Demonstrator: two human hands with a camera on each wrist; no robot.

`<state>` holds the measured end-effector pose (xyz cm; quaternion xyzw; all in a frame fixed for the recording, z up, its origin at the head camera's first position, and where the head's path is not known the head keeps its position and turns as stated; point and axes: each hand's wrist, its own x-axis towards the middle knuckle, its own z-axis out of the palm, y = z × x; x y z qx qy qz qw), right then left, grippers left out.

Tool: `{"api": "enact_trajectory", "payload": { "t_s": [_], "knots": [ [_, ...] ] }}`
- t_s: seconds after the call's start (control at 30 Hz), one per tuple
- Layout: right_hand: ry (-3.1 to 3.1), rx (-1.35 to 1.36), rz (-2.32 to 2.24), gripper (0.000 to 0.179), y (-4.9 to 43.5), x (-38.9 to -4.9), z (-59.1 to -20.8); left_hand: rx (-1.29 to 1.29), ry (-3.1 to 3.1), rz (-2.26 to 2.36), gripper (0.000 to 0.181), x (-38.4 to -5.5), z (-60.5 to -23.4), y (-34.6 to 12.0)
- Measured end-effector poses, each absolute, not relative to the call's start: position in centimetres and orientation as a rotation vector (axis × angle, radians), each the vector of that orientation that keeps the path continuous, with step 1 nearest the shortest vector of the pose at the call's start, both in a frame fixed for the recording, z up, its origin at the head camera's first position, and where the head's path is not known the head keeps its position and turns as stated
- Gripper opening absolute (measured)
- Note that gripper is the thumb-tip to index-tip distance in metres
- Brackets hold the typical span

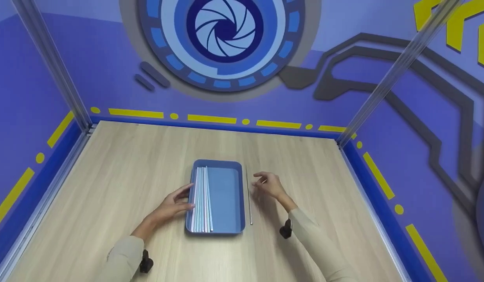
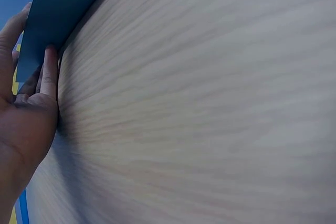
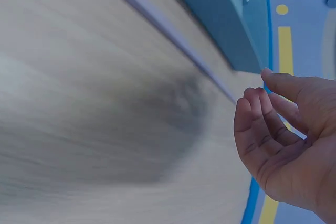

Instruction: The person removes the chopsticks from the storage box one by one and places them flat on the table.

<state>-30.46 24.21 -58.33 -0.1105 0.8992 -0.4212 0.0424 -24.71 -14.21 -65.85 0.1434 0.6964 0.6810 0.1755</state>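
In the head view, a blue tray (image 1: pixel 226 203) holds several long, thin pale sticks (image 1: pixel 202 199) lengthwise along its left side. My left hand (image 1: pixel 169 207) is at the tray's left wall, its extended fingers touching it. The left wrist view shows one finger (image 2: pixel 50 72) against the tray's outer wall (image 2: pixel 63 14). A single thin stick (image 1: pixel 249 199) lies outside the tray, beside its right wall. Over that stick's upper half hovers my right hand (image 1: pixel 269 185), fingers loosely bent and holding nothing. Seen from the right wrist, the stick (image 3: pixel 163 27) has a silvery near end.
The wooden table (image 1: pixel 304 164) extends around the tray. Blue walls with yellow dashes (image 1: pixel 212 118) enclose it at the back and both sides. Metal posts (image 1: pixel 58 62) rise at the two back corners.
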Motion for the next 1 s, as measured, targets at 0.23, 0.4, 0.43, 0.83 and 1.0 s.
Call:
{"api": "enact_trajectory", "payload": {
  "t_s": [0.23, 0.4, 0.43, 0.83, 1.0],
  "knots": [
    [2.674, -0.482, -1.339, 0.033, 22.3, -30.6, -57.1, 0.387, 1.961, 1.941, 0.082, -24.5, -66.1, -14.1],
    [2.649, -0.599, -1.299, 0.032, 20.3, -30.7, -56.4, 0.382, 1.974, 1.935, 0.082, -24.4, -66.0, -14.1],
    [2.643, -0.622, -1.287, 0.033, 19.9, -30.7, -56.3, 0.382, 1.98, 1.935, 0.082, -24.5, -65.9, -14.1],
    [2.505, -0.674, -1.101, 0.037, 14.2, -32.2, -57.5, 0.397, 1.97, 1.945, 0.081, -24.6, -65.5, -14.0],
    [2.456, -0.555, -1.085, 0.041, 12.0, -32.1, -59.4, 0.393, 1.936, 1.976, 0.081, -24.4, -65.7, -14.1]
  ]
}}
